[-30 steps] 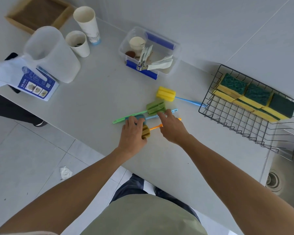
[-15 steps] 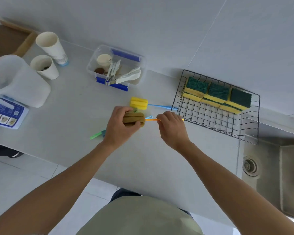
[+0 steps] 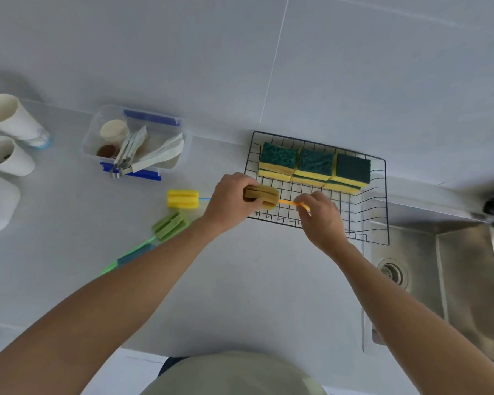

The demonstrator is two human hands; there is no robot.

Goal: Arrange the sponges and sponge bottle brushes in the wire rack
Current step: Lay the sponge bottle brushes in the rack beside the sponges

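At the far left of the counter stand two paper cups, then a clear plastic tub with blue clips, holding small cups and wrapped utensils. Right of it, on the counter, lies a yellow sponge brush with a blue handle, and nearer me a green sponge brush, its handle running down-left under my left forearm. Something blue lies along that handle; can't tell what. My left hand is clenched around the brown sponge head of the orange-handled brush, held over the front-left part of the wire rack. My right hand pinches the orange handle's other end, fingers closed on it, also over the rack. The brush is level between both hands. Three green-and-yellow sponges sit in a row along the rack's back side, touching each other. Right of the rack is the steel sink with its drain.
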